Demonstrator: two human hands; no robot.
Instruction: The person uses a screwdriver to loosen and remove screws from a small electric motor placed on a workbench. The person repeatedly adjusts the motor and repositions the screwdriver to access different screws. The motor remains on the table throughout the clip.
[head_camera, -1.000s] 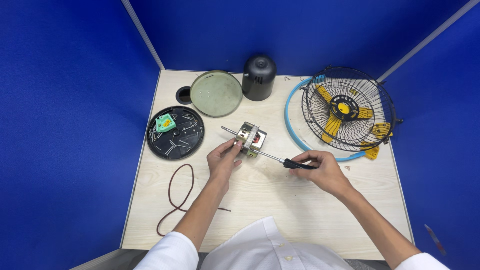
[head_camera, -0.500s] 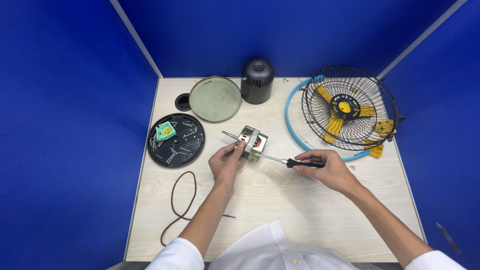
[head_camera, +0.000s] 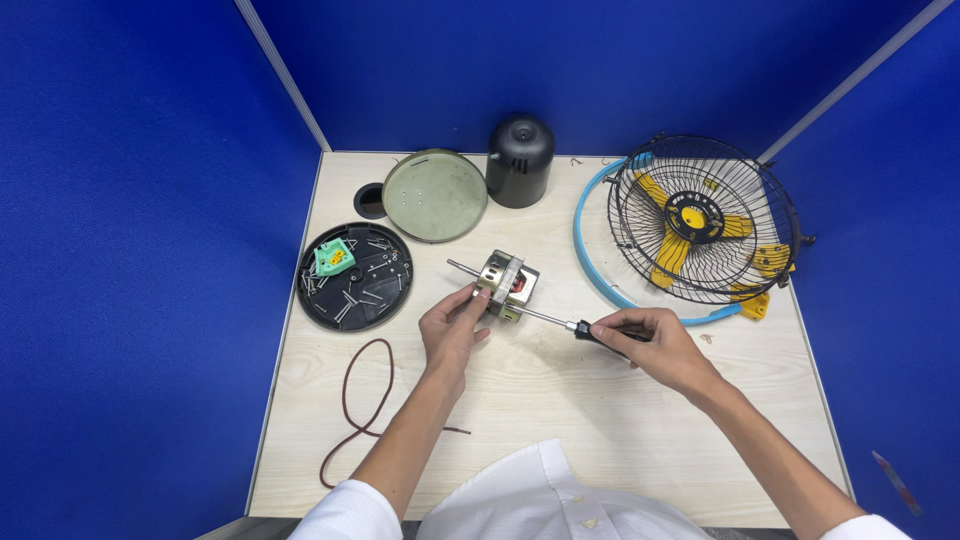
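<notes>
Brass-coloured metal and a stack of steel plates make up the small fan motor (head_camera: 507, 284) that lies on the pale wooden table (head_camera: 560, 400), and everything else is best placed from it. Its thin shaft sticks out toward the upper left, so its long axis runs on a slant from upper left to lower right. The left hand (head_camera: 452, 327) sits just below and left of the motor, fingers curled together and pinching its near edge, apparently to keep the body from turning or sliding. The right hand (head_camera: 655, 345), well to the lower right of the motor, is closed around the black handle of a screwdriver (head_camera: 575, 326); the bare shank reaches up and left until its tip meets the motor's lower side, so tool and shaft lie almost in one line. Left of the motor rests a round black tray (head_camera: 352, 277) holding loose screws and a small green part (head_camera: 334, 257), presumably kept there so nothing rolls away. Above and left stands a round greenish plate (head_camera: 434, 195), with a black domed housing (head_camera: 520, 160) just beside it. To the right lies a wire fan guard (head_camera: 703, 220) over yellow blades, on a blue ring (head_camera: 590, 270). Below and left trails a dark cord (head_camera: 365, 400).
</notes>
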